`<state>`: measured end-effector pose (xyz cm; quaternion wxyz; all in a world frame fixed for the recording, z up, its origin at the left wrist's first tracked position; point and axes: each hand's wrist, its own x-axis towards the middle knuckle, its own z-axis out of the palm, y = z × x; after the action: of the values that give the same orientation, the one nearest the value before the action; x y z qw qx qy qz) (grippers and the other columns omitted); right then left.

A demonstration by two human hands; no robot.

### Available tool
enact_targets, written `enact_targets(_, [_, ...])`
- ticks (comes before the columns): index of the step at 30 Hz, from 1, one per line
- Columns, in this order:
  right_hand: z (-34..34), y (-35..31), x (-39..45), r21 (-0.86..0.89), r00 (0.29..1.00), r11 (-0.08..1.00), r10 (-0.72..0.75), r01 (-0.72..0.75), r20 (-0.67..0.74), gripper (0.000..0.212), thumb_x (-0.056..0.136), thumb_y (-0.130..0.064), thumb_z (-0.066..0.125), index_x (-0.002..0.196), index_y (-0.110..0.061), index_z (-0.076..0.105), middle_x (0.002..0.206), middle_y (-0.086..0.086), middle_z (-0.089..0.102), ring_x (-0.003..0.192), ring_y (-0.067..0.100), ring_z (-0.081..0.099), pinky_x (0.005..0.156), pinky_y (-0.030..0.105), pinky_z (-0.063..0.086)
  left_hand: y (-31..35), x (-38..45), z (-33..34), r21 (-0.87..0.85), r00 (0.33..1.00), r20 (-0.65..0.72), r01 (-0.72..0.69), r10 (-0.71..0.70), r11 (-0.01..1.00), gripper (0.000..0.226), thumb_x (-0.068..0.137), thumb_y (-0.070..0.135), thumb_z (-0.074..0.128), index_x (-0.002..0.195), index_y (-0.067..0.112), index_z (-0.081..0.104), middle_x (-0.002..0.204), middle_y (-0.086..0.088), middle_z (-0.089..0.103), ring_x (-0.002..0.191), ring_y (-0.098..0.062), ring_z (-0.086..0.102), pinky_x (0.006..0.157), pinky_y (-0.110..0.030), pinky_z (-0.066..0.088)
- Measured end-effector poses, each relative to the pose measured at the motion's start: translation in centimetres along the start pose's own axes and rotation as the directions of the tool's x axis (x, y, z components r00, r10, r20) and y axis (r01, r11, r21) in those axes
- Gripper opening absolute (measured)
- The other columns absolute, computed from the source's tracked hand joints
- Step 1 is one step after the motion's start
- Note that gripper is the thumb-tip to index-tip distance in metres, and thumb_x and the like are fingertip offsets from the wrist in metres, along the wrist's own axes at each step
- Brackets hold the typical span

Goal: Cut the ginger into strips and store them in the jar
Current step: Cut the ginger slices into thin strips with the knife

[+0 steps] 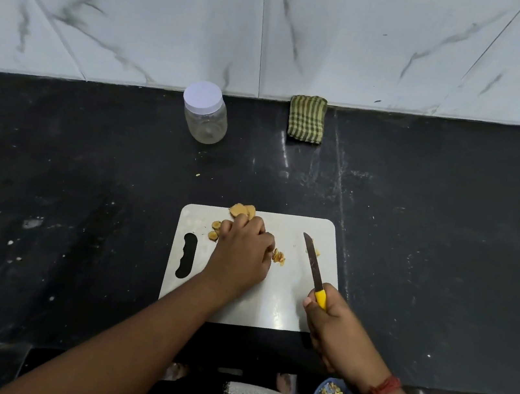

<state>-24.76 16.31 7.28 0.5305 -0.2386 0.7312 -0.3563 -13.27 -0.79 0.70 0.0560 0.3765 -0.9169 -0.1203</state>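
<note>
Left hand (241, 255): fingers curled down over ginger slices (243, 210) at 11 o'clock on white cutting board (272, 304); grip on any slice cannot be confirmed. Right hand (337, 331): wrapped around yellow-handled knife (314, 270), blade aimed at 12 o'clock. Lidded jar (206, 115): well apart, 11 o'clock on black countertop (83, 186).

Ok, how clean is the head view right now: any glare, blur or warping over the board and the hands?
Head view: wide-angle warp bows the counter edge and tile seams; soft glare patch on the cutting board near its front edge; streaky reflections on the black counter behind it. The left hand, right hand and knife read fairly sharp; the wall veining at upper left looks smeared.
</note>
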Motion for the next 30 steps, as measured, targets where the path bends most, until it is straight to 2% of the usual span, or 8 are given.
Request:
enact_targets(6, [-0.2, -0.3, 0.0, 0.011, 1.0, 1.0, -0.007, 0.007, 0.0, 0.021, 0.1, -0.029, 0.045, 0.087, -0.014, 0.04, 0.06, 0.005, 0.038, 0.041, 0.015, 0.03, 0.039, 0.023, 0.024, -0.5, -0.1, 0.1, 0.084, 0.996, -0.024, -0.088, 0.09, 0.993, 0.026, 0.1, 0.038, 0.05, 0.105, 0.021, 0.069, 0.115, 0.002, 0.057, 0.106, -0.019, 0.046, 0.091, -0.04, 0.035])
enact_targets(12, [-0.2, -0.4, 0.0, 0.021, 1.0, 1.0, -0.01, 0.009, 0.015, 0.021, 0.1, -0.029, 0.045, 0.088, -0.012, 0.04, 0.058, 0.004, 0.038, 0.04, 0.014, 0.03, 0.039, 0.023, 0.024, -1.2, -0.5, 1.3, 0.146, 0.972, -0.156, -0.155, 0.177, 0.977, 0.018, 0.096, 0.033, 0.06, 0.09, 0.018, 0.068, 0.103, 0.0, 0.059, 0.092, -0.02, 0.049, 0.079, -0.041, 0.04])
enact_targets(15, [-0.4, -0.5, 0.1, 0.032, 1.0, 0.999, -0.007, 0.006, 0.015, 0.021, 0.1, -0.028, 0.045, 0.087, -0.013, 0.04, 0.057, 0.003, 0.038, 0.038, 0.014, 0.03, 0.038, 0.022, 0.024, -1.2, -0.5, 1.3, 0.112, 0.969, -0.195, -0.129, 0.149, 0.985, 0.016, 0.097, 0.03, 0.059, 0.089, 0.018, 0.067, 0.102, 0.0, 0.06, 0.092, -0.019, 0.049, 0.08, -0.04, 0.038])
enact_targets(19, [-0.7, -0.5, 0.0, 0.054, 1.0, 0.998, -0.012, 0.013, -0.023, 0.021, 0.1, -0.026, 0.045, 0.089, -0.01, 0.04, 0.055, 0.002, 0.039, 0.038, 0.014, 0.029, 0.038, 0.02, 0.025, 0.4, 0.1, 0.8, -0.015, 0.967, -0.246, -0.079, 0.073, 0.997, 0.015, 0.098, 0.027, 0.057, 0.091, 0.018, 0.066, 0.101, -0.001, 0.059, 0.093, -0.02, 0.049, 0.082, -0.038, 0.036])
enact_targets(23, [-1.2, -0.6, -0.2, 0.046, 0.995, 0.998, -0.047, 0.051, -0.085, 0.018, 0.1, -0.03, 0.044, 0.089, -0.016, 0.044, 0.054, 0.004, 0.042, 0.035, 0.014, 0.031, 0.037, 0.022, 0.027, 3.5, 2.3, 1.4, 0.008, 0.973, -0.185, -0.141, 0.14, 0.99, 0.017, 0.101, 0.028, 0.055, 0.097, 0.016, 0.066, 0.105, -0.003, 0.063, 0.095, -0.021, 0.053, 0.082, -0.04, 0.042])
enact_targets(26, [-2.1, -0.3, -0.6, 0.066, 0.991, 0.996, -0.057, 0.066, -0.121, 0.019, 0.1, -0.033, 0.044, 0.083, -0.024, 0.045, 0.054, 0.004, 0.042, 0.034, 0.014, 0.031, 0.037, 0.022, 0.028, 5.1, 3.8, 2.0, -0.003, 0.98, -0.091, -0.177, 0.176, 0.984, 0.019, 0.103, 0.024, 0.053, 0.109, 0.014, 0.068, 0.115, -0.006, 0.066, 0.104, -0.024, 0.055, 0.088, -0.041, 0.04])
enact_targets(30, [-3.4, 0.3, -1.0, 0.089, 0.987, 0.995, -0.032, 0.046, -0.156, 0.022, 0.1, -0.034, 0.045, 0.089, -0.015, 0.042, 0.05, 0.003, 0.039, 0.033, 0.014, 0.029, 0.038, 0.021, 0.027, 5.7, 3.7, 2.4, 0.034, 0.976, -0.031, -0.216, 0.217, 0.976, 0.027, 0.098, 0.009, 0.05, 0.115, 0.018, 0.069, 0.118, -0.003, 0.066, 0.109, -0.024, 0.052, 0.091, -0.04, 0.036])
